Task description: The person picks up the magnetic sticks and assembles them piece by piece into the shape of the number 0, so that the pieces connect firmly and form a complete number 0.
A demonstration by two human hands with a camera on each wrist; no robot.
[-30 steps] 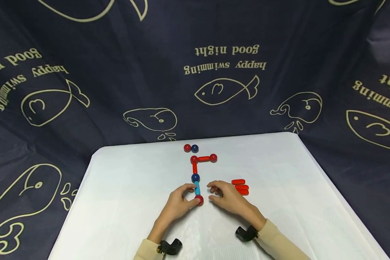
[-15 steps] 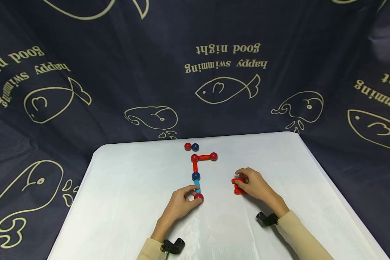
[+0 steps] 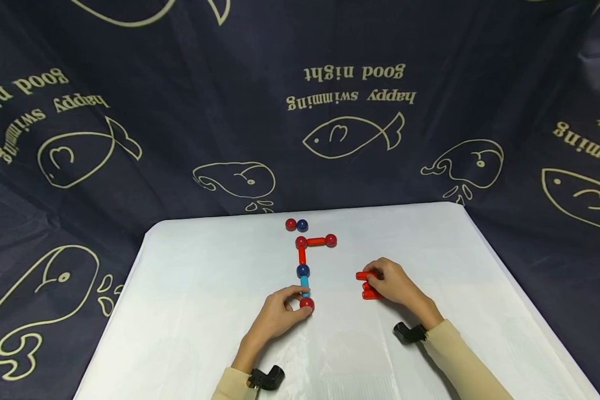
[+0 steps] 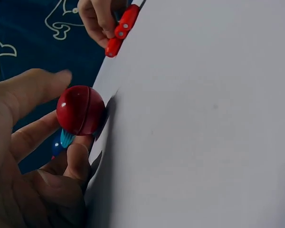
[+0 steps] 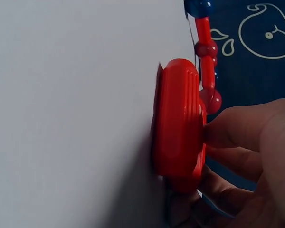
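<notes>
A chain of magnetic balls and rods lies on the white table. Its near end is a red ball (image 3: 307,304) joined by a cyan rod (image 3: 305,285) to a dark blue ball (image 3: 303,270). My left hand (image 3: 278,314) holds this near end, thumb at the red ball and index finger by the cyan rod. Over to the right, my right hand (image 3: 392,282) pinches the farthest red rod (image 3: 362,275) of a small group. Two more red rods (image 3: 371,295) lie just nearer, partly under the fingers; the right wrist view shows one red rod (image 5: 176,118) large in front.
Beyond the blue ball, a red rod (image 3: 302,255) leads to a red ball (image 3: 301,242), where another red rod (image 3: 316,241) runs right to a red ball (image 3: 331,240). A loose red ball (image 3: 291,224) and blue ball (image 3: 302,225) touch near the table's back edge.
My right hand has moved right from beside the chain to the red rods and taken hold of the farthest one, now slightly apart from the others. The left hand stays at the near red ball.
</notes>
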